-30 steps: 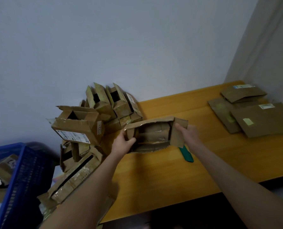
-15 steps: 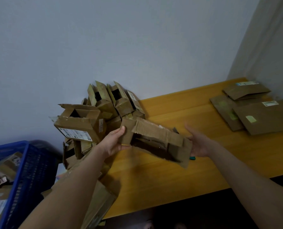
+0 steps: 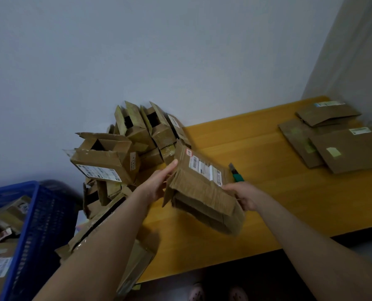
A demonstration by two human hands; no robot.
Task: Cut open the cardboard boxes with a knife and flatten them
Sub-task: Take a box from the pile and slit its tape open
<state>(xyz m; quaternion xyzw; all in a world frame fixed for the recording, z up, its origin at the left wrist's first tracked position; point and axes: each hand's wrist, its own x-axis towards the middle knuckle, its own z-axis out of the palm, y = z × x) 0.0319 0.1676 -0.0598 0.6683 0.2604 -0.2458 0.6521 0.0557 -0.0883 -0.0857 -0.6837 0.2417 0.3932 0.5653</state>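
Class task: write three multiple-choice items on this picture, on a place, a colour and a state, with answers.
1. The green-handled utility knife lies: A on the floor; B on the yellow wooden table; C in a hand.
2. The plastic crate is: A red; B white; C blue.
3. The brown cardboard box with a white label is: A held by both hands; B flat on the table; C in the crate.
Key: B, knife rests on the tabletop; C, blue walls; A, left hand presses it, right hand grips it.
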